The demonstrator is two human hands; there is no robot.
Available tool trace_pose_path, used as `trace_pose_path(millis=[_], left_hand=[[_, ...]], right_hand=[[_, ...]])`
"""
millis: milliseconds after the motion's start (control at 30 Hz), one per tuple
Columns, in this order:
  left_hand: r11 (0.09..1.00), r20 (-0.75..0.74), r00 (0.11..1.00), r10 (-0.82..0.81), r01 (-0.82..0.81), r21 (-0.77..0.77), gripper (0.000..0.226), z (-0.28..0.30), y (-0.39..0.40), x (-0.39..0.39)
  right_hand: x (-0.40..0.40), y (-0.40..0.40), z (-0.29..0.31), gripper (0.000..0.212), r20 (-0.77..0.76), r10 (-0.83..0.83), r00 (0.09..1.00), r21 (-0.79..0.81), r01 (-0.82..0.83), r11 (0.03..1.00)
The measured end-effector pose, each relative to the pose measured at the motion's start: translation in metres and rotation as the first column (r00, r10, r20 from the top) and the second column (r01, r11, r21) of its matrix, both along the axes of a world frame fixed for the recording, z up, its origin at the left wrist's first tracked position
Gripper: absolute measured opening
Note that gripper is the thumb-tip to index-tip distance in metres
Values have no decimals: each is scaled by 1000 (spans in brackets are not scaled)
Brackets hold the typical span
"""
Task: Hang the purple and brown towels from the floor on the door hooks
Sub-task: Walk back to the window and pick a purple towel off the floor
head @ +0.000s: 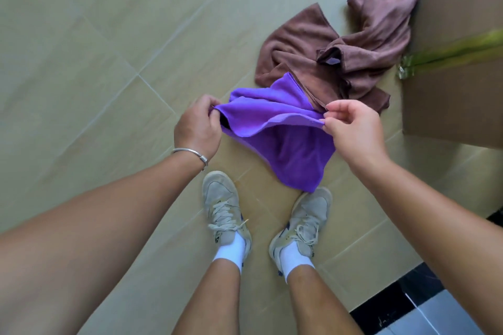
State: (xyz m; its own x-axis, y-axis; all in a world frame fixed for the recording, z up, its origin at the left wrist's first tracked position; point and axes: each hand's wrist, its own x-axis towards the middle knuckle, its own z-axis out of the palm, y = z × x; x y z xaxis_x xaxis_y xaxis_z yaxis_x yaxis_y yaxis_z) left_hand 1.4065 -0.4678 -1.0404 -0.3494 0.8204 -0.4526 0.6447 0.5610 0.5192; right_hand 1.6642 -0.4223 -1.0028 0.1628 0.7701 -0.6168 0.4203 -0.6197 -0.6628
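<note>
Pinching one purple towel (285,141) by its upper edge, two hands hold it spread above the tiled floor (89,62): the left hand (197,126) has thumb and curled fingers bunched round one corner, the right hand (353,130) nips the opposite corner between thumb and fingertips. The cloth sags between them and hangs down toward two grey shoes (224,207). Just beyond the right fingers lie the brown towels (326,62), at least two, crumpled together on the floor and reaching up along a cardboard box (457,76); another brown piece and a scrap of purple show at the top edge. Left of the left fingers the tiles run open and wide; right of the right fingers the box edge stands near.
</note>
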Motion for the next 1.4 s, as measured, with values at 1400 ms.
trace_pose_path(millis=[1400], left_hand=[[698, 378, 916, 134, -358, 621, 4, 255, 132, -79]], right_hand=[[-59, 105, 179, 17, 629, 561, 538, 61, -754, 654]])
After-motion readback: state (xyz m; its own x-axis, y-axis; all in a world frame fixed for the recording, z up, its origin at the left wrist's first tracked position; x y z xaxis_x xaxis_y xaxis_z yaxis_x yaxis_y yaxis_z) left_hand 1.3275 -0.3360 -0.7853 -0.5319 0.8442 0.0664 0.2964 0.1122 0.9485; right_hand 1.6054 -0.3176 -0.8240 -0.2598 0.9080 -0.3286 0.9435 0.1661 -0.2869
